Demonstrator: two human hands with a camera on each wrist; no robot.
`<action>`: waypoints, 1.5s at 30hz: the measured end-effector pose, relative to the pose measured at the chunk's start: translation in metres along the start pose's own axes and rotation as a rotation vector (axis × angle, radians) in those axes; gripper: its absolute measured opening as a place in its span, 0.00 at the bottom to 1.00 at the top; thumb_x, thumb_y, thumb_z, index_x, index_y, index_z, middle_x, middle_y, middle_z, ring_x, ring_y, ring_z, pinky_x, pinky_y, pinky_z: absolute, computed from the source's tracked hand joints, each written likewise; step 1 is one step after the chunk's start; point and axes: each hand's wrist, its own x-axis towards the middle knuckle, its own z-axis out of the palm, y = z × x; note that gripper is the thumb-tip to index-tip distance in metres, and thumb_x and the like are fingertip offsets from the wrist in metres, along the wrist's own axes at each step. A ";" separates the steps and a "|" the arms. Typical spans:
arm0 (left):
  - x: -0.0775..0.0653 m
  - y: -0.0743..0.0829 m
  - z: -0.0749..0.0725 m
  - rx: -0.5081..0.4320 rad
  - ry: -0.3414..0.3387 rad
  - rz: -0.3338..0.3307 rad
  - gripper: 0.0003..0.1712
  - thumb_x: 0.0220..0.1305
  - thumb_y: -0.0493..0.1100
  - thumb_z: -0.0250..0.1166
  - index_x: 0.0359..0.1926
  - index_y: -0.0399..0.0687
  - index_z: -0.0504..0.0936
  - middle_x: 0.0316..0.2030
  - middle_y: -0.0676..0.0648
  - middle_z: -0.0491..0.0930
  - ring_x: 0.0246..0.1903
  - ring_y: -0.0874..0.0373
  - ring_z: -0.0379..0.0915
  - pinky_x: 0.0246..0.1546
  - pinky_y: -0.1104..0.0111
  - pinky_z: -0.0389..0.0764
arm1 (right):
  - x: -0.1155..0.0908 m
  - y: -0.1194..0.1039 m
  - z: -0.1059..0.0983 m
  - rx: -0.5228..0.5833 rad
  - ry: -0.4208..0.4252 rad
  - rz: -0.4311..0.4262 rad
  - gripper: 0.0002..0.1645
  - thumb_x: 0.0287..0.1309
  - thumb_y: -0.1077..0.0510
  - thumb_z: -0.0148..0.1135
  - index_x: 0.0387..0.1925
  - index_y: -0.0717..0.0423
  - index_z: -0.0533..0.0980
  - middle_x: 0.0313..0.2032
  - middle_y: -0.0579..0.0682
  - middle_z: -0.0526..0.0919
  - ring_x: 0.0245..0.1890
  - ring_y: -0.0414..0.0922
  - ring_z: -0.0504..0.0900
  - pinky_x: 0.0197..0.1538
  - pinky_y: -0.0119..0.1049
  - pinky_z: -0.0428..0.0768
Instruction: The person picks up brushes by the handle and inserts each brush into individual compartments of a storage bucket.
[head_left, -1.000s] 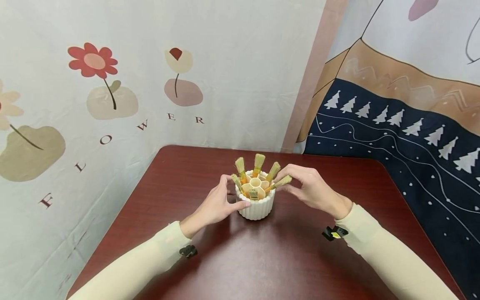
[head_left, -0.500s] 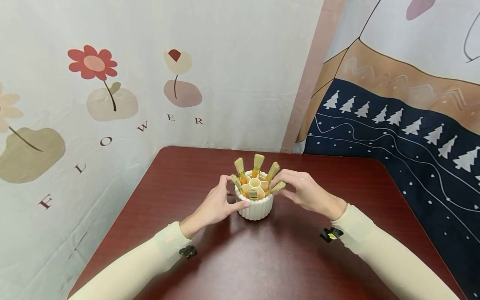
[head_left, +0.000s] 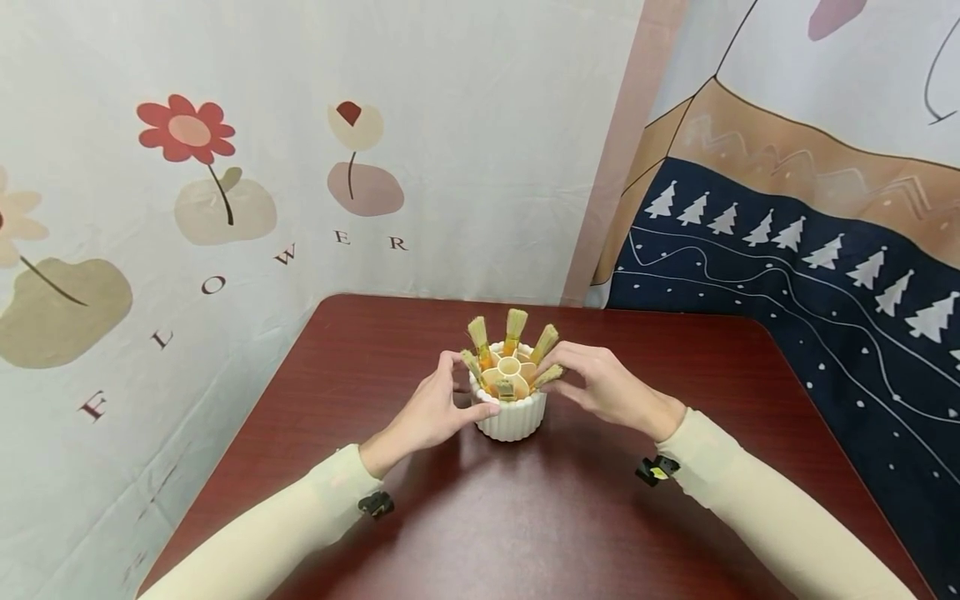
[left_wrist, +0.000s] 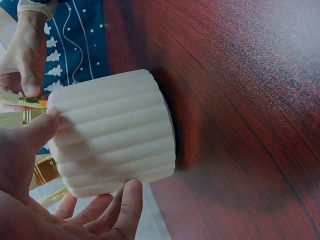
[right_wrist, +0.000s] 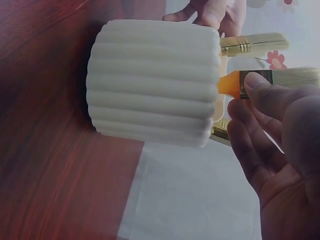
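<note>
A white ribbed pot (head_left: 512, 425) stands upright on the table, with cream round compartments inside. Several pale-bristled paintbrushes (head_left: 515, 321) lean outward from it, bristles up. My left hand (head_left: 426, 407) grips the pot's left side, thumb near the front rim and fingers round the far side. At the right rim, my right hand (head_left: 611, 387) pinches a flat paintbrush (right_wrist: 295, 76) by its metal ferrule. That brush's orange handle (right_wrist: 230, 84) goes down inside the pot, where its lower part is hidden. In the left wrist view, the left fingertips (left_wrist: 131, 192) press the ribbed wall.
The dark red wooden table (head_left: 495, 517) extends around the pot. Behind it hangs a pale cloth (head_left: 480, 167) printed with flowers and letters. A navy cloth (head_left: 750, 283) with white trees hangs on the right.
My right hand has moved left and slightly down toward the pot, bringing the pinched paintbrush closer to the rim and lower in it. The left hand and pot look unmoved.
</note>
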 end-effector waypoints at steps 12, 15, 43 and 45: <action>0.001 0.000 0.001 -0.016 -0.008 0.009 0.48 0.70 0.55 0.86 0.73 0.41 0.65 0.68 0.31 0.86 0.66 0.36 0.91 0.71 0.40 0.88 | -0.005 0.002 0.004 -0.001 -0.017 0.055 0.22 0.63 0.69 0.87 0.56 0.53 0.89 0.52 0.46 0.95 0.52 0.42 0.93 0.55 0.45 0.97; 0.001 0.000 0.002 -0.015 -0.008 0.007 0.48 0.70 0.55 0.86 0.74 0.41 0.65 0.68 0.31 0.86 0.66 0.37 0.91 0.71 0.41 0.88 | -0.006 0.003 0.004 -0.005 -0.024 0.075 0.23 0.63 0.69 0.87 0.57 0.53 0.89 0.53 0.46 0.95 0.52 0.41 0.93 0.55 0.44 0.97; 0.001 0.000 0.003 0.021 0.033 -0.022 0.53 0.67 0.57 0.88 0.77 0.41 0.66 0.73 0.33 0.84 0.67 0.38 0.90 0.69 0.41 0.89 | -0.031 0.001 0.001 -0.004 0.054 0.214 0.26 0.64 0.63 0.89 0.61 0.51 0.88 0.48 0.45 0.96 0.45 0.37 0.95 0.52 0.40 0.95; 0.000 0.001 0.003 0.021 0.039 -0.024 0.53 0.67 0.56 0.88 0.77 0.41 0.66 0.75 0.33 0.82 0.67 0.38 0.90 0.70 0.41 0.89 | -0.035 0.001 0.000 -0.002 0.076 0.218 0.27 0.62 0.65 0.89 0.61 0.49 0.89 0.49 0.45 0.96 0.45 0.37 0.95 0.53 0.39 0.95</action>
